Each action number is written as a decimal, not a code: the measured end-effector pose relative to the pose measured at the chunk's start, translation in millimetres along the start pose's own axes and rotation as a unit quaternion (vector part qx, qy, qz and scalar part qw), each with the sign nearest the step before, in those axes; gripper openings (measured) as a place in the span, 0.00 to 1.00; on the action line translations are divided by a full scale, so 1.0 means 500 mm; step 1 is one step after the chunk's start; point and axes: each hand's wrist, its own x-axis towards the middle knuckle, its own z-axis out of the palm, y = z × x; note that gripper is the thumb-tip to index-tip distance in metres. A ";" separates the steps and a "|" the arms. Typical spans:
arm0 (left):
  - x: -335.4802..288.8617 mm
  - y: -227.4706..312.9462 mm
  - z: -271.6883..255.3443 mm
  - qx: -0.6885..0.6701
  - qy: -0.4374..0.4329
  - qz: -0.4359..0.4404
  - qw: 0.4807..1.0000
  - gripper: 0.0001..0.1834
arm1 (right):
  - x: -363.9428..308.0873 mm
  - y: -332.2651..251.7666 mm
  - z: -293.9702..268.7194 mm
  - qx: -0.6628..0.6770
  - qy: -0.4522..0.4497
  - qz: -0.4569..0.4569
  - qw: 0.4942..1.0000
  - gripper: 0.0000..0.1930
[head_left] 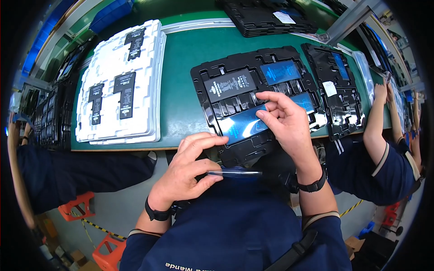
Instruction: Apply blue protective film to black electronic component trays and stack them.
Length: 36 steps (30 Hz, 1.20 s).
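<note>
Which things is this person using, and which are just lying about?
Likely in use:
thin flat piece, in the left hand
blue flat pack, by the right hand
black tray, with that pack in it

Probably just lying about:
stacked black trays, at the back
blue bin
red stools

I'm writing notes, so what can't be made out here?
In the head view:
Flat piece: edge-on in the left hand, faces unseen.
Whatever the right hand may pinch: hidden by its fingers.
One blue battery: partly behind that hand.
Upper trays: cut off by the top edge.
</note>
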 end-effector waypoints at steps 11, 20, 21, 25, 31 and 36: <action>0.012 0.008 0.007 0.090 -0.034 -0.053 0.994 0.11 | -0.003 -0.006 -0.003 -0.028 0.003 -0.014 0.999 0.17; 0.018 0.011 0.003 0.088 -0.036 -0.063 0.993 0.11 | 0.002 -0.016 -0.028 0.181 0.010 0.087 0.980 0.15; 0.018 0.010 0.003 0.087 -0.037 -0.061 0.994 0.11 | 0.004 -0.010 -0.029 0.189 0.024 0.076 0.979 0.15; 0.016 0.006 0.003 0.076 -0.035 -0.063 0.994 0.11 | 0.007 0.004 -0.042 0.316 0.072 0.051 0.945 0.14; 0.012 -0.002 0.007 0.053 0.009 -0.043 0.998 0.09 | -0.006 0.017 -0.042 0.329 0.057 -0.008 0.943 0.16; 0.007 -0.021 0.020 -0.023 0.124 -0.032 0.992 0.10 | -0.047 -0.024 -0.023 0.130 -0.125 -0.107 0.978 0.27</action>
